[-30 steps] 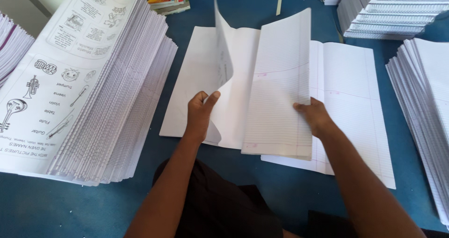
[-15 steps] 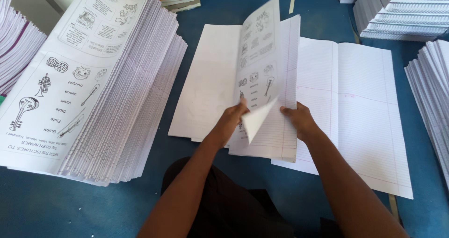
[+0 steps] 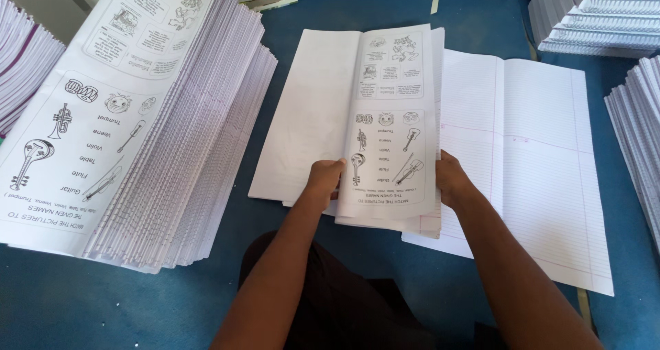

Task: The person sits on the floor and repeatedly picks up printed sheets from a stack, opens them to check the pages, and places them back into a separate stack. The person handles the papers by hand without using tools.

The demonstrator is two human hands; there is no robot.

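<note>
1. We see a folded white paper bundle (image 3: 395, 126) with black line drawings of instruments on top, lying mid-desk.
2. Our left hand (image 3: 324, 178) and right hand (image 3: 450, 178) pinch its near side edges, grip closed.
3. Open lined sheets (image 3: 536, 157) touch its right; blue desk (image 3: 385, 267) lies bare nearside.

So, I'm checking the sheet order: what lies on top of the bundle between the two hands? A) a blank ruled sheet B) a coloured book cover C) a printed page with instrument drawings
C: the folded bundle, held by the left hand and right hand, shows a printed page of small instrument drawings.
</note>
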